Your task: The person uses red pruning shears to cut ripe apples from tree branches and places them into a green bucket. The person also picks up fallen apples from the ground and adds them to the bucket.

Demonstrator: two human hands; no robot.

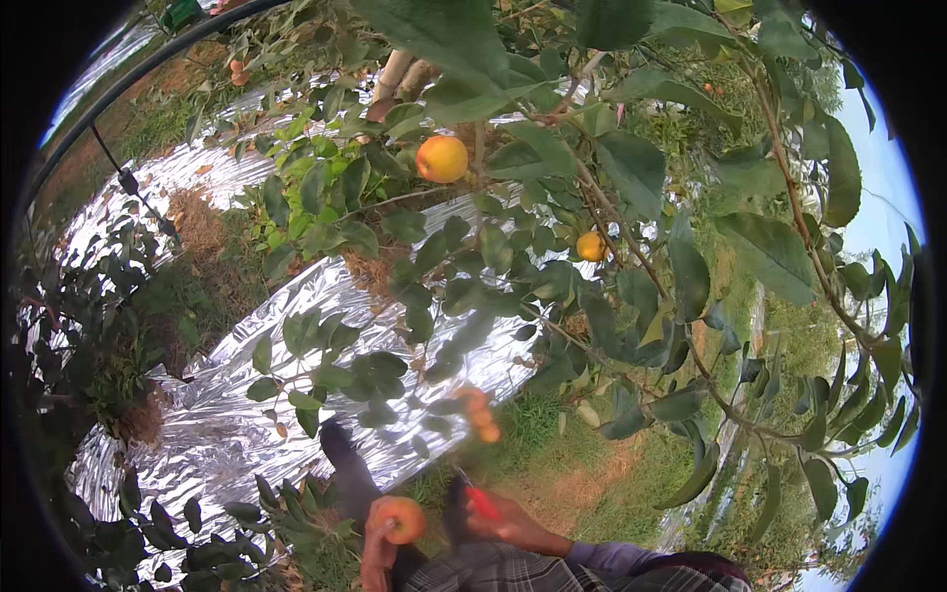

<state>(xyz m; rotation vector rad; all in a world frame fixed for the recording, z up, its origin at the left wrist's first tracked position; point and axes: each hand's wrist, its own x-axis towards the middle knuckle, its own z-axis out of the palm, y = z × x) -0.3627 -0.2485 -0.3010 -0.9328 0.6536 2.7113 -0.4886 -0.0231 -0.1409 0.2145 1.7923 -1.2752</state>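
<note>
At the bottom of the head view, my left hand (pixel 377 551) holds a red-orange apple (pixel 402 520) in front of my body. To its right, my right hand (pixel 510 525) grips a red-handled tool (pixel 482 502) with a thin tip pointing up and left; its exact kind is blurred. The two hands are apart, with my dark-clad legs between and beyond them. A larger yellow-orange apple (pixel 442 159) hangs among leaves above, and a smaller one (pixel 591 246) hangs to its lower right. Several blurred orange fruits (pixel 478 414) show above my right hand.
Leafy apple branches (pixel 629 237) cross the upper and right parts of the view. Silver reflective film (pixel 281 370) covers strips of ground. A black hose (pixel 148 66) curves across the upper left, and a pale trunk (pixel 392 74) stands at the top. Grass (pixel 533 429) borders the film.
</note>
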